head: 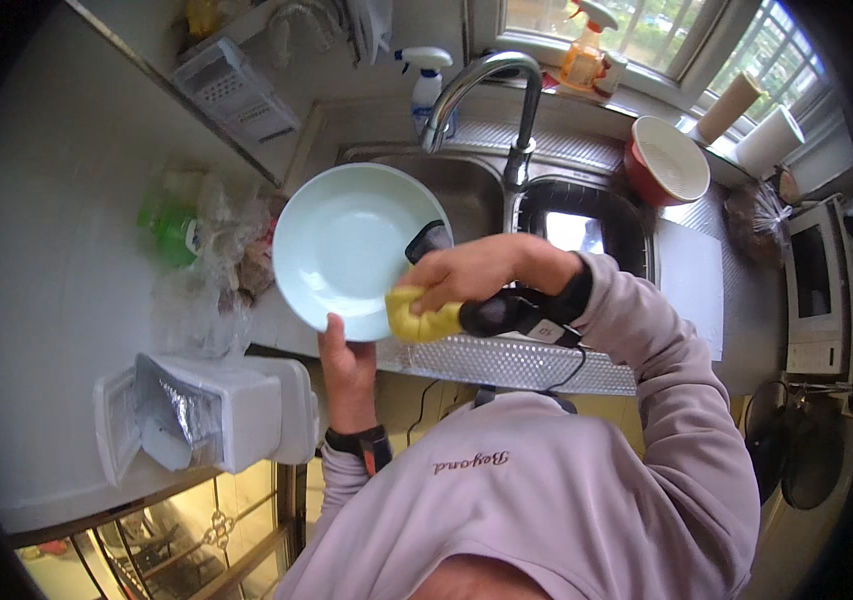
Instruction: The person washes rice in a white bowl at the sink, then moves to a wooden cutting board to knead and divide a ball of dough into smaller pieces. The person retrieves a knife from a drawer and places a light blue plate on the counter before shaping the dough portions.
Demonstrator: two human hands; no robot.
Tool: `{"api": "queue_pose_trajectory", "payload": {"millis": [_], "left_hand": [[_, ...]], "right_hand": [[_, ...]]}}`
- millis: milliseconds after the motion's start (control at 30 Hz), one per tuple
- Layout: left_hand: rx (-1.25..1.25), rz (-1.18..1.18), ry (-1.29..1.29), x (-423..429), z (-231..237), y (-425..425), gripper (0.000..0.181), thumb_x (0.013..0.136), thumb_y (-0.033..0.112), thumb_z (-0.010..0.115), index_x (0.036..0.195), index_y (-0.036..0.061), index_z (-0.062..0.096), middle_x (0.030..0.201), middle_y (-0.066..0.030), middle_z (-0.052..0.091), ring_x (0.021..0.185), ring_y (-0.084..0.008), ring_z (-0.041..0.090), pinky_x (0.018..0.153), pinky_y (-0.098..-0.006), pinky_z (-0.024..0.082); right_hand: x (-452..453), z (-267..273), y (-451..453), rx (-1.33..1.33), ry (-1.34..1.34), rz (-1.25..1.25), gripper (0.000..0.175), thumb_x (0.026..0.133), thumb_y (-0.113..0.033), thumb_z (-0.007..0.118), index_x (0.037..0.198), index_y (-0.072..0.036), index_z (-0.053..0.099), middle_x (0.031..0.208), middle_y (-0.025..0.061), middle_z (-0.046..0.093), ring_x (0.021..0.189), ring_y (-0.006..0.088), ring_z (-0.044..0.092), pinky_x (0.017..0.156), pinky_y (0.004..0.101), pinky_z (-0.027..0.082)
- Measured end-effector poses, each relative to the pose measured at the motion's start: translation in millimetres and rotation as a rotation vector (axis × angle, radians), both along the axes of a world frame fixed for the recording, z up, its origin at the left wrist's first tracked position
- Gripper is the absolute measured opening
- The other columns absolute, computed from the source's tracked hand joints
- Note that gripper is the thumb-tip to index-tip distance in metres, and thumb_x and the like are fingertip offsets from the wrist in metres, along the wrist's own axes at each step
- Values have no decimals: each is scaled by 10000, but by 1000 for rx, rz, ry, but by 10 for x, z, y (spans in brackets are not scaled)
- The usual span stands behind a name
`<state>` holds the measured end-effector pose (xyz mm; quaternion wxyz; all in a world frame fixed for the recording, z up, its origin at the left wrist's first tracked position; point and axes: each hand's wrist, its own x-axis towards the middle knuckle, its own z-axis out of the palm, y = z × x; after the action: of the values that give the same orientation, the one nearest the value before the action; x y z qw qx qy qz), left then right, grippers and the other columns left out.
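Note:
My left hand (348,375) grips the near rim of a pale mint-coloured pan (351,240), thumb over the edge. The pan is tipped so that its smooth inside faces me, above the left side of the sink. In my right hand (471,270) is a folded yellow cloth (420,319), which overlaps the pan's lower right rim; whether it touches the rim cannot be told. A dark grey piece (429,238), perhaps the base of a handle, shows at the pan's right rim and passes behind my right hand.
Behind the pan are a steel sink basin (471,187), a curved faucet (524,97) and a spray bottle (426,94). A dark rack (621,225) fills the right basin. Farther right stand a red bowl with a white colander (670,161) and a microwave (813,285). A white bin (246,412) stands left.

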<state>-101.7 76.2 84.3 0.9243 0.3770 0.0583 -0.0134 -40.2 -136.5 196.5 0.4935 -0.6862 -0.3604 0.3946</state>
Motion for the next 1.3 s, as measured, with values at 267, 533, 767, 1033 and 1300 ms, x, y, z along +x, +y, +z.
{"api": "queue_pose_trajectory", "payload": {"millis": [267,533,767,1033,1300], "left_hand": [[-8,75,63,129,-127,320,603,786,225,621,1306,79,351,1258,-71,443,1150,-247,434,947,-436,386],[-31,61,120,91,-237,417,602,776,204,615,1305,82,356,1255,-69,445,1147,-246,434,956,-437,367],[10,-31,142,131,-298,382,603,773,225,617,1296,68,363,1231,-71,469,1135,-248,447,958,-434,365],[121,-375,117,-6,-188,23,662,787,341,586,1319,44,327,1286,-117,439,1150,-277,449,969,-431,372],[154,-897,85,-550,-163,-989,639,798,336,564,1310,24,341,1281,-124,437,1173,-292,419,982,-441,338]], "right_hand": [[686,820,-725,914,-132,-678,320,892,-238,510,1144,-44,479,1012,51,577,908,151,583,803,287,480],[922,110,-1544,873,166,-1374,299,885,-137,430,1141,17,450,1029,130,566,936,231,584,852,373,467],[669,-598,-1603,759,355,-1295,321,823,-128,512,1130,-38,488,1028,89,570,898,219,582,809,346,475],[-197,-953,-1432,192,106,-1442,377,812,-363,590,1055,-79,538,821,22,544,732,115,525,556,255,444],[-2139,-1269,-1505,-139,-71,-1521,546,822,-510,492,771,20,612,677,90,576,589,185,537,492,335,428]]}}
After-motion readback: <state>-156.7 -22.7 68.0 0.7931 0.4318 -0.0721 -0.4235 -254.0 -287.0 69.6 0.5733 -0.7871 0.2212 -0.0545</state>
